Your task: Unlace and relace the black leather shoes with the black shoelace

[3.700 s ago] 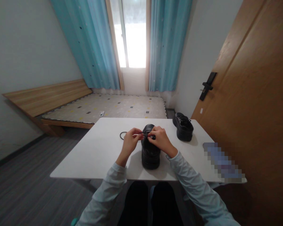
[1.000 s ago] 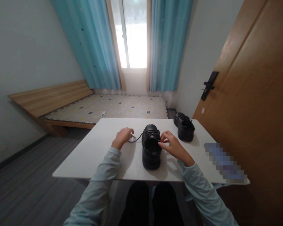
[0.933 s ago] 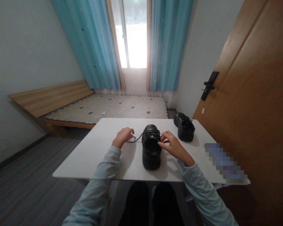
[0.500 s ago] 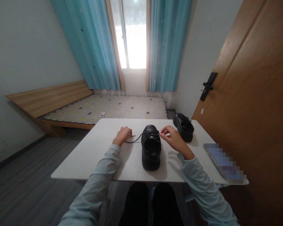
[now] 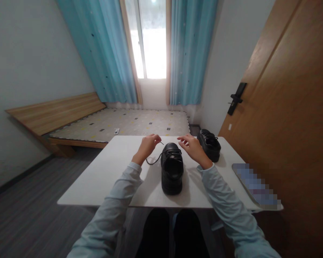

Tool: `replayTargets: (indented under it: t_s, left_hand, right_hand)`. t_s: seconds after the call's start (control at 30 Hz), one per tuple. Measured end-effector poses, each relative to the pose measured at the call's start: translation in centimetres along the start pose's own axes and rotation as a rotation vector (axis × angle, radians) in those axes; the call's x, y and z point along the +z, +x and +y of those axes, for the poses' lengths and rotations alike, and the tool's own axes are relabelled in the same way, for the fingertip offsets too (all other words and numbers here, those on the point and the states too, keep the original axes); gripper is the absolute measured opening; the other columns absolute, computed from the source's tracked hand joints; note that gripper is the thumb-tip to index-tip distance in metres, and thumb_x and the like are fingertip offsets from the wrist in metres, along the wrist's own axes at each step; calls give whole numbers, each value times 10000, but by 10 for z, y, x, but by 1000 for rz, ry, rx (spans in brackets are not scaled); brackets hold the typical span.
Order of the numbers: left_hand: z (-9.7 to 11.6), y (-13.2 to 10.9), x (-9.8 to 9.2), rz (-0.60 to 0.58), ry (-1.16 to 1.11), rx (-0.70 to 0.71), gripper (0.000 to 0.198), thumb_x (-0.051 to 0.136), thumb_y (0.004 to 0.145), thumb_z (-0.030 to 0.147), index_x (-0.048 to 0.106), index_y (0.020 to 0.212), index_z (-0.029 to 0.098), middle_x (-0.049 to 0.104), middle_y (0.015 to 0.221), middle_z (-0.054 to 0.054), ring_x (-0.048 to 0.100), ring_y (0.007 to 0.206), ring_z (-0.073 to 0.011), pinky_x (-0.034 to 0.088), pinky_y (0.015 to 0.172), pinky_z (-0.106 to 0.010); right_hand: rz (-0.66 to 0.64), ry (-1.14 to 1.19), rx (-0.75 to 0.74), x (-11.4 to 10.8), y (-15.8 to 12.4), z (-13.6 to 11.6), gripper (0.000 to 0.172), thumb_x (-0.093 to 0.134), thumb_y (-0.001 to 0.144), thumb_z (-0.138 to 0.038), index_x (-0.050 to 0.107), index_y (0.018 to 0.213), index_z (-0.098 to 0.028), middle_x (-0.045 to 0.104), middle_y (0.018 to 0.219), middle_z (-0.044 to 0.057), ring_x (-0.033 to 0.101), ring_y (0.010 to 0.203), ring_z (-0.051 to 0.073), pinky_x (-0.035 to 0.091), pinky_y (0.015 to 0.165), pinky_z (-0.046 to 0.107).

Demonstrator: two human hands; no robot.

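Observation:
A black shoe [image 5: 172, 172] stands on the white table [image 5: 110, 172], toe pointing away from me. Its black lace [image 5: 154, 160] trails off to the left and loops over the tabletop. My left hand [image 5: 148, 145] is raised left of the toe, fingers pinched on the lace's tip. My right hand [image 5: 191, 147] hovers right of the toe, fingers loosely curled and apart; I see nothing in it. A second black shoe [image 5: 210, 144] sits at the table's far right.
A blurred flat object [image 5: 255, 186] lies at the table's right edge. A wooden door [image 5: 285, 107] stands close on the right. Beyond the table are a low bed [image 5: 123, 123], blue curtains and a window.
My left hand has lifted and moved toward the toe with the lace end. My right hand has left the shoe's laced part and risen beside the toe.

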State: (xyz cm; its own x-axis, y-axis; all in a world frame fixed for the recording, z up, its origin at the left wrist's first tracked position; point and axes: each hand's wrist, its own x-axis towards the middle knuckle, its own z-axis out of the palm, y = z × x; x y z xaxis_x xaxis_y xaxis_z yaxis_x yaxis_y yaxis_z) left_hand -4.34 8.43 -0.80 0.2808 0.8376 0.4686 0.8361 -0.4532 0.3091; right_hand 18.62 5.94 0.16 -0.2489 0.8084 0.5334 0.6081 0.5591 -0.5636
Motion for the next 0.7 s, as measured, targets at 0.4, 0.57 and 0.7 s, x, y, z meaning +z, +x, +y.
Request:
replayTargets:
  t_s: [0.4, 0.57, 0.7]
  left_hand:
    - [55, 11, -3, 9, -282, 228, 97, 563, 865, 170, 644, 910, 196, 646, 906, -17, 623, 832, -136, 473, 785, -253]
    - [58, 10, 3, 5, -362, 208, 108, 564, 862, 163, 617, 949, 196, 676, 929, -7, 637, 831, -124, 482, 777, -244]
    - [58, 8, 2, 5, -379, 211, 83, 564, 867, 193, 621, 928, 194, 689, 929, -3, 640, 824, -124, 487, 780, -245]
  right_hand:
    - [78, -120, -57, 10, 5, -5, 102, 586, 833, -220, 674, 796, -185, 629, 712, 27, 567, 669, 157, 411, 680, 272]
    - [104, -73, -65, 7, 3, 3, 82, 589, 798, -206, 649, 843, -173, 637, 755, 30, 558, 654, 151, 405, 669, 268]
    - [89, -65, -97, 3, 2, 2, 96, 599, 820, -250, 656, 839, -174, 641, 750, 28, 551, 639, 147, 398, 660, 266]
